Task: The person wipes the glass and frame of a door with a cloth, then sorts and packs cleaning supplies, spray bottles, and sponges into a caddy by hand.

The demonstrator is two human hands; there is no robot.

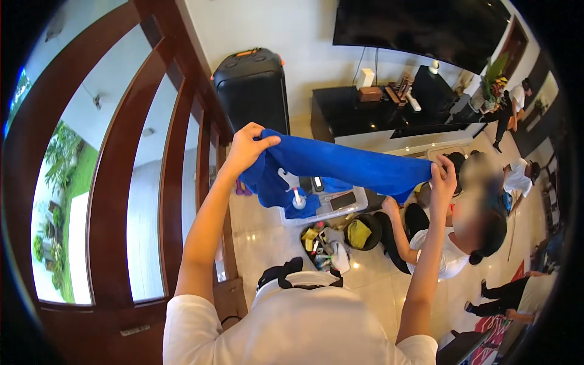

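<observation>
A blue cloth is stretched out in the air between my two hands. My left hand grips its left end, thumb pressed over the edge, and part of the cloth hangs down below. At the other end my right hand pinches the corner. Under the cloth stands a clear plastic bin, partly hidden, holding more blue fabric, a white bottle and a dark flat object. Another person's hand is just below the right part of the cloth; I cannot tell whether it touches.
A basket of cleaning supplies and a dark bucket with a yellow cloth stand on the tiled floor. A person crouches at right. A tall black speaker, a black TV cabinet and a wood-framed glass door surround me.
</observation>
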